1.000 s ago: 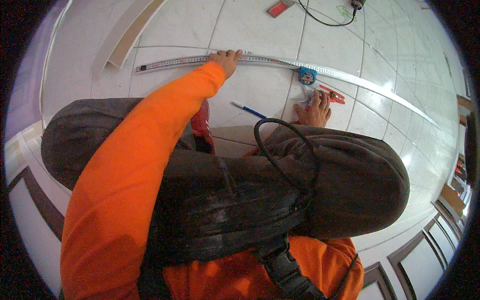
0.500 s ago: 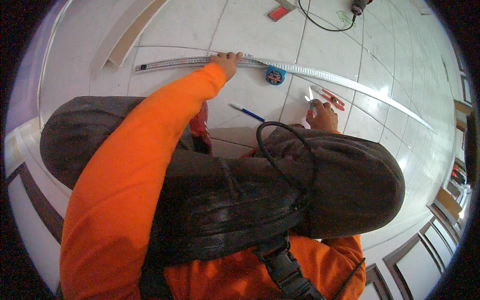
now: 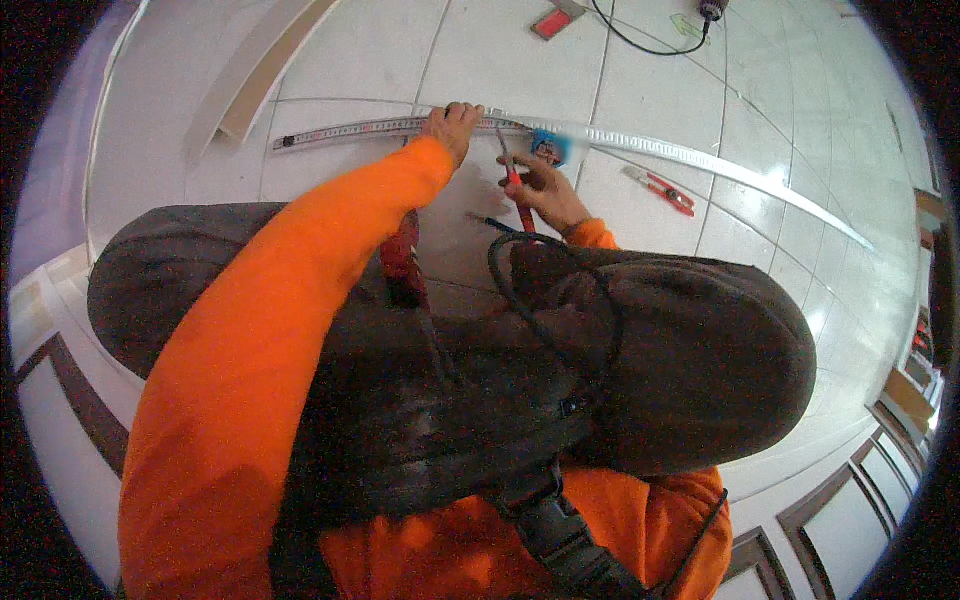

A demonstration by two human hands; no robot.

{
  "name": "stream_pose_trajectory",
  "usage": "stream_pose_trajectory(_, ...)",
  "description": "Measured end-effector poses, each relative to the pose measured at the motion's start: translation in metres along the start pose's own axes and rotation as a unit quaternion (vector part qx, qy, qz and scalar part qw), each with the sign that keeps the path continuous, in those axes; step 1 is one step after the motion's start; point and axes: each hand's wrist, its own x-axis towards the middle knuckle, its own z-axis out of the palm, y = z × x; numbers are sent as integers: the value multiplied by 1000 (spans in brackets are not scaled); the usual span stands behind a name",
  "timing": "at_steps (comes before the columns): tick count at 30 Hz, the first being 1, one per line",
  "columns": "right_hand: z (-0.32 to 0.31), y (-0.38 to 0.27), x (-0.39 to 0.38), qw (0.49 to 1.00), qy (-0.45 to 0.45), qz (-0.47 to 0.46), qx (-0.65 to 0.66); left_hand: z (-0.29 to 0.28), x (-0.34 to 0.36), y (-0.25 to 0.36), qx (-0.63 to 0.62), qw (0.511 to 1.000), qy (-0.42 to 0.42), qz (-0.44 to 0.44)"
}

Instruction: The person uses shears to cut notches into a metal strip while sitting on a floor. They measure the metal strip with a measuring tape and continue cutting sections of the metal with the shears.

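The blue tape-measure case [image 3: 547, 148] is resting on the tiled floor [image 3: 500, 60], its right side blurring. Its extended tape [image 3: 350, 131] is running leftward from it, while a long silver strip [image 3: 690, 154] is stretching away to its right. Left of the case, the left hand [image 3: 456, 132] is lying over the tape, fingers bending close together; whether they are pinching it, I cannot tell. Just below the case, the right hand [image 3: 548, 192] is pinching a red-handled tool [image 3: 515, 181], whose metal blade is pointing up toward the tape, left of the case. Red cutters [image 3: 665, 192] are lying to its lower right; a dark pen [image 3: 492, 223] is lying to its lower left.
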Motion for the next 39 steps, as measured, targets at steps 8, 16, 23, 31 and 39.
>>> stream_pose_trajectory(8,-32,-15,-7,991,109,-43,69,-50,-1,18,-113,961,-224,-120)
stream_pose_trajectory(16,-62,-29,-10,967,200,-30,-154,-46,4,24,36,982,-180,-55)
stream_pose_trajectory(23,-39,-26,-23,896,347,-146,-236,-27,20,16,-16,962,-260,-82)
stream_pose_trajectory(31,-38,23,-29,733,425,-78,-525,6,15,24,-4,973,-206,-103)
stream_pose_trajectory(39,-55,-17,15,800,219,-200,-521,-63,12,19,-89,954,-260,-120)
